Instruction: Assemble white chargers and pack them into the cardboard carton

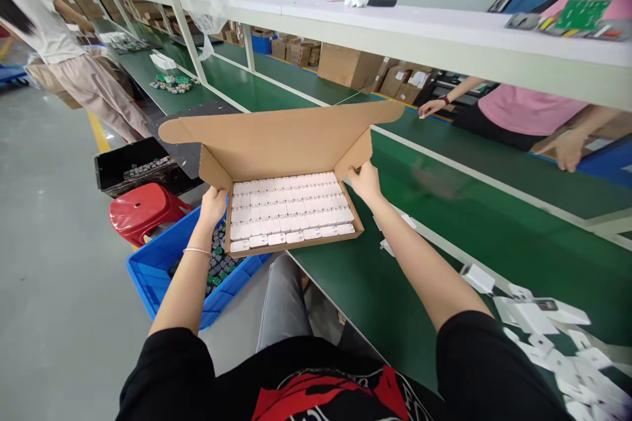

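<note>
A cardboard box [291,145] with its lid raised is held up in front of me, partly over the table edge. Inside it, small white plastic cases [291,207] stand packed in tight rows, with one row lying along the front. My left hand [214,204] grips the box's left side near the lid flap. On the other side, my right hand [365,181] holds the right side flap and wall, fingers partly hidden behind the cardboard. Below the left hand, a blue crate [148,270] contains many dark and green circuit pieces.
A red stool [143,210] and a black bin [111,168] stand at left. Loose white cases [533,319] lie on the green table [355,289] at right. A white shelf [395,23] spans above the line. One person in pink [528,112] works opposite; another [44,20] stands far left.
</note>
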A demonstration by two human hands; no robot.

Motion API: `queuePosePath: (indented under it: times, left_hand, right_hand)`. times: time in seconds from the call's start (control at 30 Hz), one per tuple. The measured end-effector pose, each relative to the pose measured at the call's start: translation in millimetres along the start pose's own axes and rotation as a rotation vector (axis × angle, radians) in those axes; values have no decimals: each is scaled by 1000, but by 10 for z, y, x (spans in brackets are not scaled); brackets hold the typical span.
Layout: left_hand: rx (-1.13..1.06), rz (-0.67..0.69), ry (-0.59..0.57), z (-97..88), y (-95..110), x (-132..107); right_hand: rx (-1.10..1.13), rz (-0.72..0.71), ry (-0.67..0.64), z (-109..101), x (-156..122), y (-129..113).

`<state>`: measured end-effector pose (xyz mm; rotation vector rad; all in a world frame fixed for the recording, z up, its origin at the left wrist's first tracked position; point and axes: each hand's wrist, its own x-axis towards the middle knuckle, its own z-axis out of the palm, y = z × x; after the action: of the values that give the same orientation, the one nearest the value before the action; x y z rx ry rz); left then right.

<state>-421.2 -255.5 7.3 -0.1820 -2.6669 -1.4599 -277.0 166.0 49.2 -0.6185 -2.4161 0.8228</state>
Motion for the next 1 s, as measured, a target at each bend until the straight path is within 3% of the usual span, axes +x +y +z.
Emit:
queuePosePath:
  times: [0.13,0.37,0.67,0.77,1.0]
  left_hand:
    - [-5,22,-50,-40,-71,7]
    - [39,37,-66,21,-8,-58]
    - [93,101,79,182,-113,-197]
    - [104,122,104,245,-152,-140]
    - [142,192,31,270,-232,53]
  right_hand:
    - [33,2,31,60,-82,27]
    - [52,-6,52,96,-65,19]
    - [77,-18,-4,146,-237,309]
    - [73,-11,-45,255,-237,393]
    - [49,-3,-72,496,-150,509]
